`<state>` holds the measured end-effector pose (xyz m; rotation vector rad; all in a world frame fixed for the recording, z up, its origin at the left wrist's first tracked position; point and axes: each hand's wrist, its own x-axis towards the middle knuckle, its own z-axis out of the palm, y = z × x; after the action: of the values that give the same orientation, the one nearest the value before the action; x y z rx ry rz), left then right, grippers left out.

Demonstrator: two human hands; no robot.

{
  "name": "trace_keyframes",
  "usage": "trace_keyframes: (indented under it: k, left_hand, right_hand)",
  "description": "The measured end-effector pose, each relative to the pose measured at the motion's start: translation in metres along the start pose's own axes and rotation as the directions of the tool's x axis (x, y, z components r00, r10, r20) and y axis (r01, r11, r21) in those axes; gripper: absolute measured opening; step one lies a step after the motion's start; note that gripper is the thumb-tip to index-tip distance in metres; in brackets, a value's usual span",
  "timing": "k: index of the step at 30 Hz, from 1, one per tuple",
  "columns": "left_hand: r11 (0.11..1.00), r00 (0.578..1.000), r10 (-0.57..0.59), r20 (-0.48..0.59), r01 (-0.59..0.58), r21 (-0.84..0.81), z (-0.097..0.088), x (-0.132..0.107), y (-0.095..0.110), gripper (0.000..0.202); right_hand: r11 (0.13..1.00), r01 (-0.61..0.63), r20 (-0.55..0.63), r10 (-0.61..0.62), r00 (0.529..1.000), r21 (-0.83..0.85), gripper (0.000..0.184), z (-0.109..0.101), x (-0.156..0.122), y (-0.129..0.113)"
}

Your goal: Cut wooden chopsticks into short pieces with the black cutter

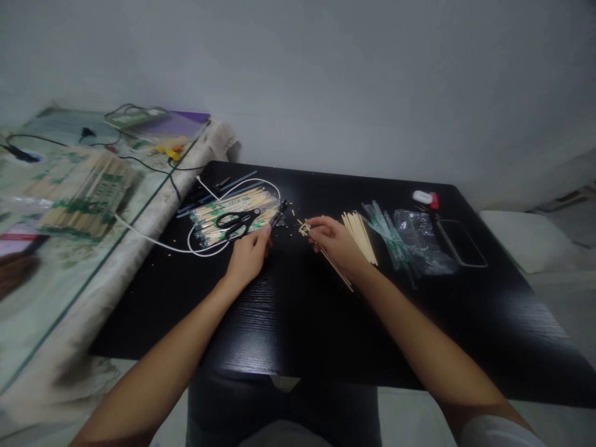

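Observation:
My left hand (249, 256) is closed on a slim dark tool (280, 214), whose kind I cannot make out. Just to its left, black-handled scissors (237, 222) lie on wrapped chopsticks (249, 200). My right hand (336, 245) has its fingers pinched together. Thin wooden chopsticks (339, 273) run out from under it toward the table's near side. At its fingertips are several short cut wooden pieces (304, 229); whether the fingers grip any is unclear. Beside that hand lies a row of loose chopsticks (359, 237).
Empty clear wrappers (388, 231) and a crumpled plastic bag (421, 239) lie on the black table (298, 323). A phone-like frame (463, 243) and white case (423, 197) are at right. A white cable (162, 245) crosses from the left table, where another person's hand (17, 272) shows.

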<state>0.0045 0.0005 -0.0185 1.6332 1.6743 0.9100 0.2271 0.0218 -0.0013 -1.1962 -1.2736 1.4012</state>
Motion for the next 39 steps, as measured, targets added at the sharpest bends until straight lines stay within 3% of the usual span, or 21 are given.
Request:
trace_keyframes:
  k: [5, 8, 12, 18, 23, 27, 32, 39]
  left_hand:
    - [0.986, 0.995, -0.099, -0.005, 0.098, -0.133, -0.002, 0.008, -0.005, 0.067]
    - [0.999, 0.999, -0.033, -0.032, 0.032, -0.031, -0.001, 0.003, -0.001, 0.063]
    - [0.991, 0.999, 0.038, -0.026, -0.034, 0.126, 0.002, -0.006, 0.007, 0.054]
    - [0.981, 0.999, 0.042, -0.010, -0.039, 0.192, 0.005, -0.008, 0.009, 0.051]
    - [0.980, 0.999, 0.037, -0.004, -0.036, 0.197, 0.006, -0.008, 0.008, 0.050]
    - [0.975, 0.999, 0.047, 0.010, -0.048, 0.219, 0.008, -0.007, 0.007, 0.049]
    - [0.970, 0.998, 0.046, 0.032, -0.053, 0.236, 0.010, -0.007, 0.006, 0.050]
    - [0.967, 0.998, 0.051, 0.034, -0.058, 0.250, 0.011, -0.007, 0.004, 0.051]
  right_hand:
    - [0.913, 0.108, -0.085, -0.153, 0.985, -0.393, 0.012, -0.017, 0.004, -0.008]
    - [0.838, 0.072, -0.083, -0.138, 0.987, -0.541, 0.003, -0.015, 0.006, -0.001]
    - [0.746, 0.077, -0.032, -0.131, 0.991, -0.662, 0.008, -0.007, 0.005, 0.013]
    - [0.454, 0.162, 0.114, -0.131, 0.985, -0.876, 0.013, -0.013, 0.001, 0.014]
    - [0.292, 0.096, 0.099, -0.003, 0.995, -0.952, 0.014, -0.027, -0.010, 0.003]
    - [0.268, 0.012, 0.035, 0.082, 0.996, -0.963, 0.008, -0.040, -0.018, 0.002]
    - [0.265, -0.048, -0.030, 0.075, 0.997, -0.963, 0.006, -0.051, -0.016, 0.007]
    - [0.154, -0.097, -0.103, -0.035, 0.994, -0.983, 0.016, -0.063, -0.002, 0.002]
